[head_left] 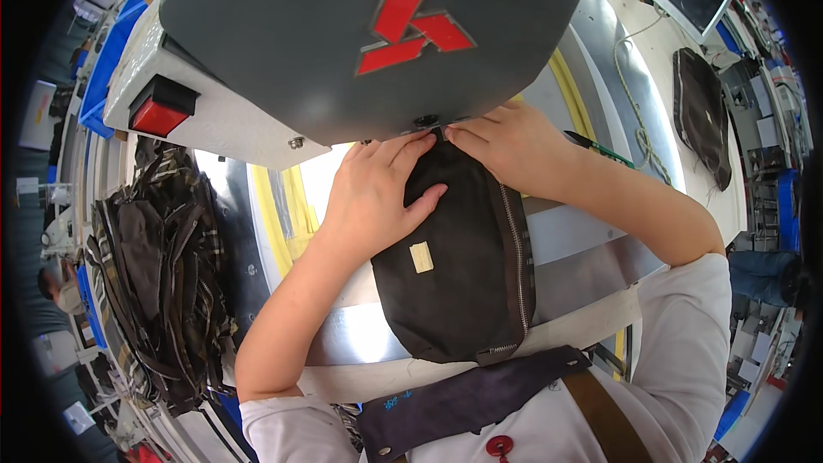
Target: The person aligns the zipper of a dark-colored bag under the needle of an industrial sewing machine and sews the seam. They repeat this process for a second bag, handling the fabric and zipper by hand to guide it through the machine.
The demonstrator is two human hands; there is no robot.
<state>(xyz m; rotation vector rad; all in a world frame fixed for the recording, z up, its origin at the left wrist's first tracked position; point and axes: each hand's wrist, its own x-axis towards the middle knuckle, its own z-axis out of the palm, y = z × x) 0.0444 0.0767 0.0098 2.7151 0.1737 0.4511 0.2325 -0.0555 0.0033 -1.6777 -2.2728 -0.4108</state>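
I have one flat, dark brown fabric pouch piece with rounded lower corners (454, 300) lying lengthwise on the shiny metal work surface (347, 334). Its lower end comes down to the near edge, and its narrow top end sits under the dark grey machine head with a red emblem (283, 60). My left hand (364, 193) is loosely spread, fingertips pressing the top end, thumb apart on the cloth; it grips nothing. My right hand (519, 150) has its fingers bent onto the same end from the right; its thumb is hidden, so I cannot tell whether it pinches.

On this piece, the silver-toothed metal zipper (517, 266) already runs down the right side, and a small cream rectangular tag (421, 257) is in place. I judge the top end to be unfinished; any stitching there is hidden. Beyond the surface's left edge lies a heaped pile of dark and plaid fabric pieces (154, 266); past its right edge, a single similar dark pouch (701, 116). Which of these are finished, I cannot tell.
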